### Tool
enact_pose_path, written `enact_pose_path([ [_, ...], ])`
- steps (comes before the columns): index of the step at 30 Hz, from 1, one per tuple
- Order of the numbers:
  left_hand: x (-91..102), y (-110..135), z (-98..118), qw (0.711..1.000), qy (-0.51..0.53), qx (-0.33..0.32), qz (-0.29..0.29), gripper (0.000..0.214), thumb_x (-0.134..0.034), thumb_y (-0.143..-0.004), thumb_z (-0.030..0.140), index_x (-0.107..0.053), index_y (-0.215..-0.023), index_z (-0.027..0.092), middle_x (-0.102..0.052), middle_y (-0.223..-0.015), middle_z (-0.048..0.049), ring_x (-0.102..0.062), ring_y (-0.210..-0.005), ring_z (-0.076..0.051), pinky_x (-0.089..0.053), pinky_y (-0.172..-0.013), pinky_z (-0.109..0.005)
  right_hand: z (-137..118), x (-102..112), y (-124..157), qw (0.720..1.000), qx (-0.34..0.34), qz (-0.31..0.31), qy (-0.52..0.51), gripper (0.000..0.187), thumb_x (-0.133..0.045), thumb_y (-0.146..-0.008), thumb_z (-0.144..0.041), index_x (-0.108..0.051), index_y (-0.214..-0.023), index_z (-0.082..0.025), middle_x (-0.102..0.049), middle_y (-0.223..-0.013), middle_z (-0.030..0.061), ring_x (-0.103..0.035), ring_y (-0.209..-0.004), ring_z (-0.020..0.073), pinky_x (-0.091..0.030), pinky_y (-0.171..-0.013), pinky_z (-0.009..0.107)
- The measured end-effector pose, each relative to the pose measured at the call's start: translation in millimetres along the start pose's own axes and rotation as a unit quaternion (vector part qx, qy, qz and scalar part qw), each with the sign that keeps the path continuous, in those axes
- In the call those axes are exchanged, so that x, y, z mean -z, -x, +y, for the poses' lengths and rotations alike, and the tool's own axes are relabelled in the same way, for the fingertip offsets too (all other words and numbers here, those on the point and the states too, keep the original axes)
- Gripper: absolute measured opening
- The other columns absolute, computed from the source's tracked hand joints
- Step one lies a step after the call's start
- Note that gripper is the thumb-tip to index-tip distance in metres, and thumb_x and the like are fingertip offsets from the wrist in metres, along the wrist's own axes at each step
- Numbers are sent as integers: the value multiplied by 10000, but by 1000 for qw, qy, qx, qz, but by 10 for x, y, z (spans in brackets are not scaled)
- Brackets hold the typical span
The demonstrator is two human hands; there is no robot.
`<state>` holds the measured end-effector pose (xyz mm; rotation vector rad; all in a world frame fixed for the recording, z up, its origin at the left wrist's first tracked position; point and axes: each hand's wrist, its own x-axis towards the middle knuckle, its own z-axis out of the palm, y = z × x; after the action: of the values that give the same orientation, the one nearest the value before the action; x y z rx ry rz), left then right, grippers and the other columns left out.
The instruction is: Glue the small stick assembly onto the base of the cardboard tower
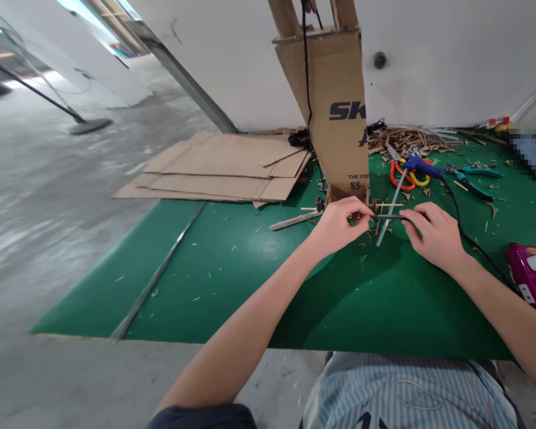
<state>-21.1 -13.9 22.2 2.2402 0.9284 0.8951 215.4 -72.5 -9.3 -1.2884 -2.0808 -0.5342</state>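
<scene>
smooth green tabletop (232,292), thin dark strip (388,217) near the foot of a tall tapering cardboard structure (333,77), left hand (343,224) pinching the strip's left end, right hand (435,235) pinching its right end, flat brown sheets (223,161) far left, tangled scraps (411,143) far right

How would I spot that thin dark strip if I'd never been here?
Find the tall cardboard structure on the green table. Near its base, the strip spans the left hand and right hand. It's dark; the sticks nearby are pale.
</scene>
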Motion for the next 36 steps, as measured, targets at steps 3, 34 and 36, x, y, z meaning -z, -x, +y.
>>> enact_pose_path([
  [3, -44, 21, 13, 995, -102, -5, 16, 121, -570, -806, 100, -662, -835, 172, -671, -852, -42, -612, -777, -160, -484, -709, -292, -12, -3, -8, 1000, 12, -5, 13, 200, -513, -978, -232, -706, -1028, -213, -656, -883, 58, -591, -784, 168, -444, -679, 300],
  [34, 251, -34, -148, 964, -206, -18, 166, 222, -530, -944, 292, -641, -775, 201, -657, -789, -55, -554, -777, -195, -446, -767, -361, 75, -50, 12, 978, -199, -40, -49, 232, -434, -977, -369, -584, -1042, -205, -722, -792, 54, -622, -602, 204, -397, -582, 313],
  [36, 228, -17, -144, 950, -287, -37, 115, 164, -535, -923, 235, -694, -910, 201, -706, -928, -85, -577, -932, -248, -440, -850, -407, 61, -58, 14, 976, -199, -58, -65, 235, -422, -977, -381, -563, -1042, -204, -718, -792, 52, -605, -563, 196, -376, -556, 311],
])
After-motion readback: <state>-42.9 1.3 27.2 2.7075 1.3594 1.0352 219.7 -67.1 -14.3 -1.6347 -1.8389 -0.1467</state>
